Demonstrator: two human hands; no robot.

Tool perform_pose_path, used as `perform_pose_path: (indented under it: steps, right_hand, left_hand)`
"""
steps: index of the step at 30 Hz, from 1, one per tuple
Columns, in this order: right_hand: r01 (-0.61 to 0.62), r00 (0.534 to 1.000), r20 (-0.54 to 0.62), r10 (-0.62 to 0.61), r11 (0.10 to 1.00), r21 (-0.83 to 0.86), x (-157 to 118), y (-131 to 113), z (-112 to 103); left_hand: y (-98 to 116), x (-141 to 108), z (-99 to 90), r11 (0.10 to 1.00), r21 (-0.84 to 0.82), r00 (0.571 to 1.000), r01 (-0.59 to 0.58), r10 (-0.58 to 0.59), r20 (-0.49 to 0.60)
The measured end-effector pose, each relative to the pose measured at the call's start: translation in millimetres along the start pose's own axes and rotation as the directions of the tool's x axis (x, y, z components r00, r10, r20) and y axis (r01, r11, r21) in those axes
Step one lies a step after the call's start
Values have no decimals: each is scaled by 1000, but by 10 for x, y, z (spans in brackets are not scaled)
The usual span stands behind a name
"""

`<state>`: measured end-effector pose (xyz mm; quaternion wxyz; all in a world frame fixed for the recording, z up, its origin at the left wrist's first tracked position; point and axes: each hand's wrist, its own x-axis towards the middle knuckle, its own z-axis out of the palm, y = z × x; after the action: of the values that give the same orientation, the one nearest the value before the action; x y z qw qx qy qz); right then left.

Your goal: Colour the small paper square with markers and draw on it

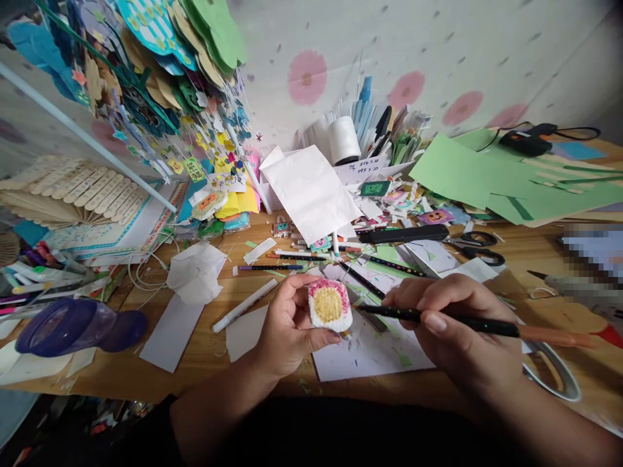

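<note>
A small white block point(331, 306) with rounded corners shows a yellow round patch and pink colouring along its top and right edge. My left hand point(288, 324) grips it between thumb and fingers, its coloured face turned up. In my right hand point(460, 321) is a dark dotted pen point(491, 326) with an orange rear part. The pen's dark tip points left, close to the block's right side; whether it touches cannot be made out. Beneath both hands lies a white paper sheet point(360, 360) with marks and green scraps.
Scattered pens point(270, 266), black scissors point(479, 248) and paper scraps lie behind my hands. Green sheets point(467, 172) are at the back right. A purple container point(58, 327) stands left, below popsicle sticks point(92, 188). Paper decorations point(160, 39) hang at upper left. A silver ring-shaped object point(567, 383) sits right.
</note>
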<state>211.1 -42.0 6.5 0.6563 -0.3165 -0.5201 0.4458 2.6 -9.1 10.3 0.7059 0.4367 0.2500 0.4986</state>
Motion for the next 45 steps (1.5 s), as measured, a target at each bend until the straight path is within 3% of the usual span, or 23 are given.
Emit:
perform_pose_path:
  steps: [2, 6, 9, 15, 21, 25, 29, 33, 36, 42, 45]
  right_hand:
    - [-9, 999, 31, 9, 1000, -16, -5, 1, -3]
    - [19, 1000, -19, -19, 1000, 5, -5, -16, 0]
    - [1, 999, 46, 0, 1000, -31, 6, -25, 6]
    - [30, 999, -43, -31, 999, -22, 19, -30, 30]
    - [116, 981, 169, -96, 987, -113, 23, -118, 70]
    - [101, 992, 94, -85, 981, -169, 26, -105, 59]
    - [106, 983, 162, -83, 985, -140, 22, -93, 50]
    - [92, 991, 110, -74, 981, -171, 18, -104, 57]
    - [134, 978, 179, -106, 980, -149, 30, -126, 73]
    - [120, 978, 188, -91, 982, -146, 45, -138, 79]
    - [86, 992, 103, -72, 986, -141, 19, -100, 47]
  left_hand:
    - [-4, 0, -3, 1000, 15, 1000, -5, 6, -8]
    - [-10, -3, -5, 998, 63, 1000, -13, 15, -25]
    - [-13, -9, -3, 994, 110, 999, -7, 13, -52]
    - [-11, -8, 2, 994, 105, 999, -15, 20, -46]
    - [1, -6, 8, 991, 130, 998, -9, 18, -63]
    - [14, -5, 14, 991, 132, 998, -11, 20, -65]
    - [2, -7, 14, 993, 121, 998, -18, 26, -62]
    - [-17, -6, 10, 991, 133, 997, -18, 28, -74]
    - [-25, -2, 7, 991, 132, 997, -33, 42, -66]
    - [-23, -5, -5, 986, 165, 996, -26, 39, -75]
    - [-11, -9, -4, 989, 147, 996, -35, 45, -72]
